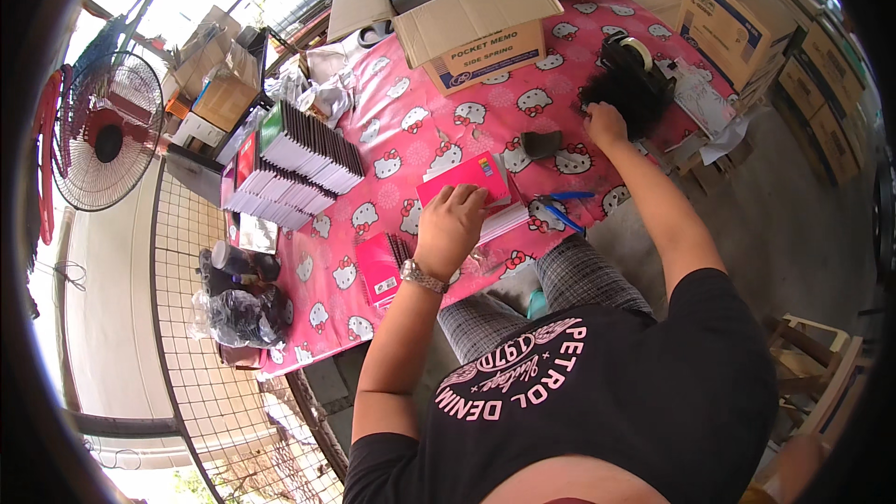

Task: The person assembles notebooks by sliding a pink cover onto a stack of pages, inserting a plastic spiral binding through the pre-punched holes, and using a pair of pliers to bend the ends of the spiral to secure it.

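Beneath my left hand point(450, 224) is a pink-covered notebook point(464, 174), with white pages showing at its lower right; my bent fingers grip it from above. My right hand point(607, 125) reaches out to the left edge of a fuzzy black heap of thin strands point(633, 98). Its fingers are closed, and what they pinch is too small to make out. Blue-handled pliers point(566, 209) lie just right of the pink notebook. A small dark grey block point(541, 145) sits beyond them. Left of my left wrist is a pink spiral notebook point(381, 266).
Tall stacks of spiral notebooks point(299, 163) stand on the left of the pink patterned tablecloth point(397, 112). An open carton point(490, 51) is at the back. A tape roll point(637, 53) lies behind the black heap. Bagged items point(245, 315) occupy the left corner, near a fan point(109, 135).
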A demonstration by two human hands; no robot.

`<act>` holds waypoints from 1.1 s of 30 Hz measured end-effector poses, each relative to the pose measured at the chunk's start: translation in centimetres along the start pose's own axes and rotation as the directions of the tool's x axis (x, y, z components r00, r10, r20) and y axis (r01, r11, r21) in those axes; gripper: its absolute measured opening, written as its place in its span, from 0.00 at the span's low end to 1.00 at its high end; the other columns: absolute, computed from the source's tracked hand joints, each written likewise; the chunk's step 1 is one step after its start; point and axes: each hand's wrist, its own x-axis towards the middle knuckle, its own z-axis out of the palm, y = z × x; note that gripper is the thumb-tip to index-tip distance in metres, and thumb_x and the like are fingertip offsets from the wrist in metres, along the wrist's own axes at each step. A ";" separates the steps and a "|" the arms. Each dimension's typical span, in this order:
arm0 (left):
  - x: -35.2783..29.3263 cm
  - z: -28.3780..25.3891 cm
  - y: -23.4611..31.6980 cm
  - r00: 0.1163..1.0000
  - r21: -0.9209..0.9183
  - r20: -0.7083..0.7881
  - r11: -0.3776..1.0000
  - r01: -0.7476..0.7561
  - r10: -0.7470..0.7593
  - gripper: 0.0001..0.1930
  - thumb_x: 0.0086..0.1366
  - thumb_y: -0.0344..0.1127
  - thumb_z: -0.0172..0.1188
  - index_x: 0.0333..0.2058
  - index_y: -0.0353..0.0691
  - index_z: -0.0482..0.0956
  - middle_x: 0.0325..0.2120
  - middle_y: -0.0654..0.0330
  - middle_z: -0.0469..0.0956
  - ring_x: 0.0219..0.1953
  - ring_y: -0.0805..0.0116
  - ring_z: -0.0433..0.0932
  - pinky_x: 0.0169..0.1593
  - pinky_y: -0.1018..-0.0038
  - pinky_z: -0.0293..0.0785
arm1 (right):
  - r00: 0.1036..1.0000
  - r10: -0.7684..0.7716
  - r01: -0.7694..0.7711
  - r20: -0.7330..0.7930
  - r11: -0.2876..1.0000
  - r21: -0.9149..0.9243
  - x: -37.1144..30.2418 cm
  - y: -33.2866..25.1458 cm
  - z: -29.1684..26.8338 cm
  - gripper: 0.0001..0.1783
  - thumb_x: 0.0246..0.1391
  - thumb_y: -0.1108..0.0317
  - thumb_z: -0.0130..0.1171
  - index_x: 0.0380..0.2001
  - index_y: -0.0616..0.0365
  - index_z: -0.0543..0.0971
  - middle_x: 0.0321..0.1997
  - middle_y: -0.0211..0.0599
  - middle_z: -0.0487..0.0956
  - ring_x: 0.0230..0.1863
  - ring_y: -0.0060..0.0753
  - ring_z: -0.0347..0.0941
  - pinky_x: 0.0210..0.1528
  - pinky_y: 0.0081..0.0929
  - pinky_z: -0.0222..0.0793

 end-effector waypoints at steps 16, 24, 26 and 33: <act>3.5 -4.0 -2.3 0.997 -0.110 -0.072 0.994 -0.009 0.001 0.09 0.64 0.32 0.56 0.43 0.43 0.77 0.35 0.56 0.81 0.39 0.54 0.79 0.43 0.59 0.74 | 0.841 -0.517 0.420 -0.159 0.439 0.794 -5.6 -16.1 -15.2 0.16 0.57 0.74 0.61 0.49 0.53 0.83 0.37 0.37 0.80 0.36 0.32 0.78 0.40 0.28 0.73; 3.8 -1.8 -1.6 0.972 -0.011 -0.234 1.000 -0.004 0.001 0.09 0.64 0.36 0.59 0.41 0.42 0.74 0.34 0.57 0.79 0.40 0.57 0.77 0.48 0.61 0.66 | 0.827 -0.475 0.535 -0.302 0.496 0.684 -5.4 -18.7 -15.1 0.13 0.54 0.75 0.62 0.44 0.56 0.83 0.34 0.36 0.78 0.37 0.37 0.77 0.42 0.29 0.73; 4.0 -1.9 -1.8 0.972 -0.020 -0.237 1.000 0.005 -0.009 0.09 0.64 0.37 0.59 0.40 0.42 0.74 0.33 0.58 0.79 0.39 0.57 0.77 0.48 0.61 0.65 | 0.809 -0.522 0.544 -0.269 0.496 0.677 -5.4 -19.0 -15.7 0.12 0.55 0.75 0.62 0.44 0.56 0.83 0.32 0.37 0.77 0.37 0.37 0.77 0.42 0.29 0.73; 3.9 -2.2 -0.5 0.981 -0.043 -0.192 0.999 0.017 -0.025 0.10 0.62 0.37 0.61 0.40 0.42 0.75 0.33 0.58 0.79 0.39 0.57 0.77 0.47 0.61 0.65 | 0.841 -0.527 0.158 0.124 0.458 0.875 -5.7 -17.9 -16.2 0.15 0.57 0.77 0.59 0.49 0.57 0.80 0.30 0.34 0.77 0.30 0.30 0.76 0.33 0.27 0.72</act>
